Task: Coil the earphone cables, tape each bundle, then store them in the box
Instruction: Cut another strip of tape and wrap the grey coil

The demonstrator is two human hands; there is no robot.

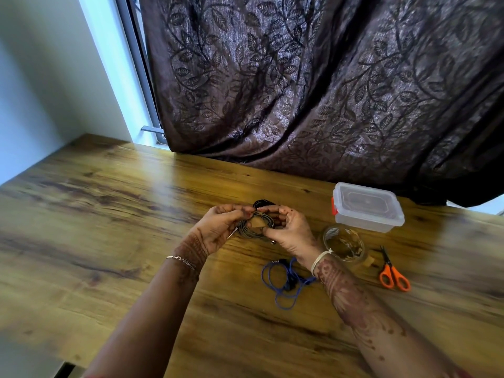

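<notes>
Two hands are held close together above the middle of the wooden surface [109, 227], and the task's thing, a coiled dark earphone cable [248, 230], is gripped between them just above the wood. At the far left a pale wall and a strip of bright window are seen. The left hand [218, 225], with a thin bracelet [181, 260] at its wrist, is curled round the left side of the coil, its fingertips pinched on the top of the loop. A metal plug [231, 234] sticks out at the coil's lower left. Just beyond the coil, a second black cable [263, 204] is partly seen, mostly hidden by the fingers. The right hand [289, 227], with a pale thread band [320, 259] at its wrist, is closed on the right side of the coil, which is pinched between thumb and fingers. Nearer than this wrist, a blue earphone cable [283, 282] lies loose on the surface, partly under the forearm. To the right of the right hand a roll of clear tape [344, 244] lies flat. Just beyond the roll stands a clear plastic box [368, 211] with its lid on and an orange-red latch at its left end. Orange-handled scissors [394, 274] lie to the right of the roll, blades pointing away. A dark leaf-patterned curtain [327, 91] hangs along the far edge, behind the box.
</notes>
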